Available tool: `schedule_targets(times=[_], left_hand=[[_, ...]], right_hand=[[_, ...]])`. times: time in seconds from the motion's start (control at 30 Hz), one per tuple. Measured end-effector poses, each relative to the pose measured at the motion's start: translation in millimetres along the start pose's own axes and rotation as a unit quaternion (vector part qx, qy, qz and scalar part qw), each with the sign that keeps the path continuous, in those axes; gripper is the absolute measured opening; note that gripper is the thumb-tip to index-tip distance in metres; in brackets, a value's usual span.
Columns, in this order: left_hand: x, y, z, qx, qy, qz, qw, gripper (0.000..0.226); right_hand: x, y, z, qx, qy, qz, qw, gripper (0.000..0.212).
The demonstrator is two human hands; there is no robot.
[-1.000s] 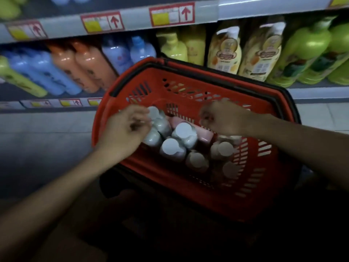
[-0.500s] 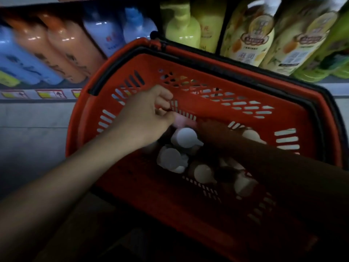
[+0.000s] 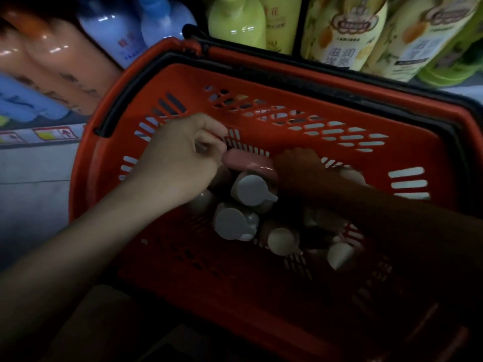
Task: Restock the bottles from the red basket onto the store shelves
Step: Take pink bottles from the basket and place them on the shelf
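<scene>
The red basket with a black handle fills the view, tipped toward me. Several pink bottles with white pump caps stand packed at its bottom. A pink bottle lies across the top of them against the far wall. My left hand is inside the basket at the left end of that pink bottle, fingers curled and touching it. My right hand is in deep shadow at the bottle's right end; its fingers are hard to make out.
Behind the basket a shelf holds orange bottles, blue bottles, yellow-green pump bottles and yellow refill pouches. A shelf edge with price tags runs at the left. The foreground below the basket is dark.
The view has closed in on the basket. Both hands went from above the bottle caps down into the basket, ending at either end of the lying pink bottle.
</scene>
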State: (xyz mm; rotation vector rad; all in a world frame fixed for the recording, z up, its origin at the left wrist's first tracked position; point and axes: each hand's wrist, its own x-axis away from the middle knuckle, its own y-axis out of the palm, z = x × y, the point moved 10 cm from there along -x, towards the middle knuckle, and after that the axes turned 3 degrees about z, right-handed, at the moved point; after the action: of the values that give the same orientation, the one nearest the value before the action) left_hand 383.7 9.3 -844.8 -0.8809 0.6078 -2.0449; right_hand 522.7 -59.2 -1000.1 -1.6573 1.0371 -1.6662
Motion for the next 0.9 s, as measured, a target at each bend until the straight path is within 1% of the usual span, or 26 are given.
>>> schedule_targets(times=[0.07,0.1,0.17,0.2,0.27,0.33,0.4,0.43,0.47,0.53,0.57,0.63,0.67,0.73,0.8,0.83,0.87,0.9], left_hand=[[2,-1,4,0.008,0.009,0.005,1.000,0.027],[3,-2,4,0.014,0.009,0.009,1.000,0.030],[5,-4,6,0.030,0.001,0.016,0.999,0.034],[6,-5,8,0.039,-0.002,0.023,0.999,0.034],[9,-5,22,0.063,0.006,0.043,0.997,0.028],[13,-5,47,0.111,0.040,0.060,0.991,0.028],[16,-2,74,0.151,0.073,0.065,0.984,0.027],[19,0,88,0.163,0.089,0.064,0.981,0.026],[23,1,100,0.175,0.104,0.066,0.977,0.025],[32,-1,117,0.186,0.136,0.096,0.968,0.022],[37,-5,123,0.185,0.155,0.123,0.963,0.017],[54,-18,134,0.171,0.197,0.197,0.945,0.011],[62,-26,135,0.168,0.206,0.237,0.934,0.013],[73,-38,128,0.185,0.180,0.302,0.918,0.022],[77,-46,119,0.225,0.133,0.331,0.907,0.030],[79,-49,117,0.251,0.116,0.333,0.901,0.033],[76,-51,113,0.279,0.100,0.327,0.897,0.035],[75,-52,111,0.305,0.078,0.310,0.897,0.037]], right_hand=[[14,-29,2,-0.011,0.003,0.000,1.000,0.034],[23,-47,1,-0.013,-0.001,0.012,1.000,0.035],[46,-81,-1,0.017,-0.004,0.047,0.999,0.040],[61,-99,-3,0.029,-0.003,0.073,0.997,0.043],[92,-124,5,0.029,0.021,0.098,0.995,0.045],[123,-139,31,-0.019,0.075,0.108,0.991,0.051],[158,-149,60,-0.126,0.134,0.092,0.979,0.065],[178,-153,71,-0.209,0.162,0.086,0.961,0.064],[194,-155,81,-0.302,0.175,0.090,0.933,0.053],[218,-161,85,-0.453,0.148,0.113,0.872,0.025],[225,-161,85,-0.506,0.137,0.115,0.844,0.019],[233,-158,79,-0.585,0.120,0.102,0.796,0.022],[235,-155,77,-0.615,0.113,0.095,0.774,0.024],[238,-153,73,-0.676,0.100,0.081,0.726,0.026],[243,-155,71,-0.711,0.086,0.084,0.693,0.026],[247,-158,72,-0.729,0.085,0.094,0.673,0.025],[250,-164,73,-0.735,0.078,0.123,0.662,0.024],[253,-172,67,-0.725,0.058,0.151,0.669,0.022]])
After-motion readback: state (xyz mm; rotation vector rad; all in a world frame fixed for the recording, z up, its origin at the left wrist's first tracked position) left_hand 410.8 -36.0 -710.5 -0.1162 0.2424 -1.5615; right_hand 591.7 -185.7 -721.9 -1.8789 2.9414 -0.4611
